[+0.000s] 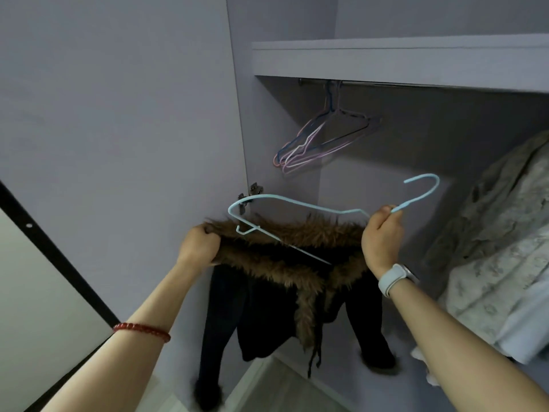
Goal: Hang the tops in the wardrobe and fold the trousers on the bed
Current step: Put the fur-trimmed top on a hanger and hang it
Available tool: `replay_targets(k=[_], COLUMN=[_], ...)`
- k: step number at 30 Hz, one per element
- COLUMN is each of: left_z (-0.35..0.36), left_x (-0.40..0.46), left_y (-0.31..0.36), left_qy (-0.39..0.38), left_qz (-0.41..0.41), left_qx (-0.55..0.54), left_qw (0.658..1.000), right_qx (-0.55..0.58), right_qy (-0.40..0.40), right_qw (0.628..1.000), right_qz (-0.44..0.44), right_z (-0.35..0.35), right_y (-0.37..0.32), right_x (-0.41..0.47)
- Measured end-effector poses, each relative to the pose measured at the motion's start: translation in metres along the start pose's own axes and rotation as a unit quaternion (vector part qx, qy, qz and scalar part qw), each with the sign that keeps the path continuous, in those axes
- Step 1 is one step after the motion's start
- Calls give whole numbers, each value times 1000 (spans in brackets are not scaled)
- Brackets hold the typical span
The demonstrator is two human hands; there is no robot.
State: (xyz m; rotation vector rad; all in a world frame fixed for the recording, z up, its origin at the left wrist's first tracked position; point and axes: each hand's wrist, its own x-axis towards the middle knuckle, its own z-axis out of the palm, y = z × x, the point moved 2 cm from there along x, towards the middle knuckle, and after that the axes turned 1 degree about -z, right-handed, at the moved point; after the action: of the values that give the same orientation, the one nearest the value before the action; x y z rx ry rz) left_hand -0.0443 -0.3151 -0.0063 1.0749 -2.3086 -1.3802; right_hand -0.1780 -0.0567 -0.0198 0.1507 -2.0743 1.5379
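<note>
Over at the left, her left hand (198,244) is bunched tight into the brown fur trim of the black fur-collared coat (285,295), gripping the collar's left end and holding the garment up in front of the open lilac wardrobe (398,59). The coat hangs down between her arms, sleeves dangling toward the floor. It looks soft and floppy with real weight to it, and I'd guess the fur gives fingers plenty to grab; the collar and shoulders seem the sensible places to hold it while the hanger goes in. Across the collar lies the pale blue wire hanger (297,203), thin and light, probably a bit springy, its lower bar dipping into the neck opening. To the right, her right hand (381,236), a white watch on its wrist, pinches the hanger at the base of the hook, fingers curled round the wire. Above, a cluster of bare coloured wire hangers (320,138) waits on the rail, and a pale patterned quilt (502,257) sits at far right.
</note>
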Motion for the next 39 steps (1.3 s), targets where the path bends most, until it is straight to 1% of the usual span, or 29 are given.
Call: replay_targets(k=[1, 2, 3, 4, 5, 7, 10, 11, 13, 14, 15, 17, 18, 19, 21, 23, 25, 27, 29, 31, 33, 34, 35, 36, 37, 39], left_z=[2, 5, 7, 7, 7, 4, -3, -6, -13, -17, -23, -36, -45, -53, -66, -76, -81, -82, -79, -74, -66, -61, -54, -48, -43, -34], left_x=[-3, -6, -9, -13, -17, -23, -35, -40, -46, -49, -48, -43, -37, -31, -18, -12, -9, -7, -5, -2, 1, 1, 2, 3, 3, 1], left_y=[4, 8, 13, 21, 31, 54, 91, 102, 119, 124, 129, 129, 124, 117, 99, 79, 63, 56, 53, 52, 51, 51, 49, 48, 45, 39], left_qy=[-33, -59, -83, -103, -125, -151, -176, -187, -207, -207, -191, -142, -102, -57, 23, 93, 150, 191, 210, 197, 160, 140, 118, 88, 41, -65], left_qz=[-42, -76, -95, -100, -94, -56, 11, 27, 55, 67, 78, 91, 104, 128, 171, 169, 153, 153, 160, 162, 167, 169, 168, 167, 162, 151], left_qx=[-113, -211, -275, -306, -312, -303, -271, -258, -233, -227, -223, -212, -186, -140, -24, 52, 90, 111, 116, 114, 130, 137, 138, 127, 105, 56], left_qw=[992, 973, 953, 941, 937, 939, 946, 947, 949, 949, 953, 963, 972, 980, 985, 980, 973, 963, 957, 960, 964, 966, 969, 974, 980, 985], right_qx=[5, 6, 12, 29, 47, 84, 182, 197, 193, 190, 189, 184, 181, 164, 137, 111, 74, 34, -16, -38, -74, -98, -122, -137, -128, -99], right_qy=[5, 9, 14, 21, 32, 55, 83, 83, 41, 11, 2, 33, 46, 58, 67, 34, 9, -5, -16, -44, -121, -185, -251, -283, -281, -225], right_qw=[1000, 1000, 999, 998, 995, 985, 956, 947, 941, 940, 942, 951, 956, 965, 981, 991, 997, 998, 991, 980, 959, 943, 927, 921, 928, 949], right_qz=[6, 17, 35, 59, 84, 142, 214, 239, 276, 282, 279, 247, 227, 197, 121, 60, 6, -56, -131, -191, -246, -259, -250, -229, -209, -196], right_z=[0, 0, 1, 3, 6, 20, 52, 61, 80, 89, 97, 99, 96, 94, 84, 76, 77, 78, 75, 76, 77, 80, 84, 85, 85, 77], right_y=[-1, -1, 1, 5, 9, 21, 34, 39, 46, 51, 46, 26, 15, 7, -4, -15, -24, -32, -43, -49, -53, -53, -50, -48, -46, -50], right_x=[0, -1, -2, -1, 0, 3, 0, -3, -15, -22, -27, -30, -30, -29, -27, -28, -29, -26, -29, -33, -34, -33, -32, -30, -27, -19])
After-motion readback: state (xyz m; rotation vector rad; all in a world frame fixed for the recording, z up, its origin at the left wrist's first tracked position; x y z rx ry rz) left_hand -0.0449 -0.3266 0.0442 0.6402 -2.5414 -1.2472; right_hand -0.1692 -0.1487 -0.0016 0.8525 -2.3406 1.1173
